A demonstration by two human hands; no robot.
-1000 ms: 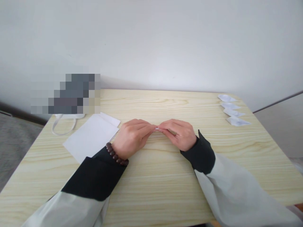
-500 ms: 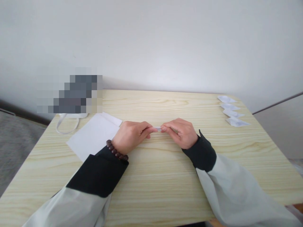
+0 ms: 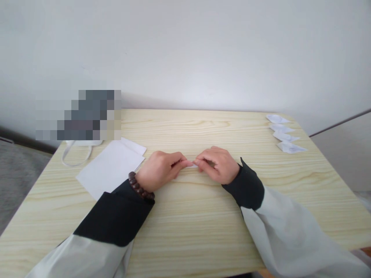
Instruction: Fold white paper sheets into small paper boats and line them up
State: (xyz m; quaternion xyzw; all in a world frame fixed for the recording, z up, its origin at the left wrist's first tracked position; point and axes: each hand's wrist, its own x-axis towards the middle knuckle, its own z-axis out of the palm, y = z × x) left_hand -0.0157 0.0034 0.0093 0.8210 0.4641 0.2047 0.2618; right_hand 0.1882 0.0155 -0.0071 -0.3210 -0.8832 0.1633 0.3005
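The plain whitish wall (image 3: pixel 203 50) stands behind the pale wooden table with wavy grain (image 3: pixel 191 231). On the left part of this table lie flat white paper sheets (image 3: pixel 108 168), partly covered by the left forearm. The bare left hand (image 3: pixel 158 168), with its wrist inside a bracelet of dark brown round beads (image 3: pixel 139 187), and the bare right hand (image 3: pixel 218 164) meet near the middle. At the far right lie four pointed, folded white paper pieces (image 3: pixel 291 147) in a row, well apart from the right hand. The smallest thing is a thin white folded paper (image 3: pixel 193 166), located between the two hands; each hand pinches it with the fingertips, which hide most of its shape.
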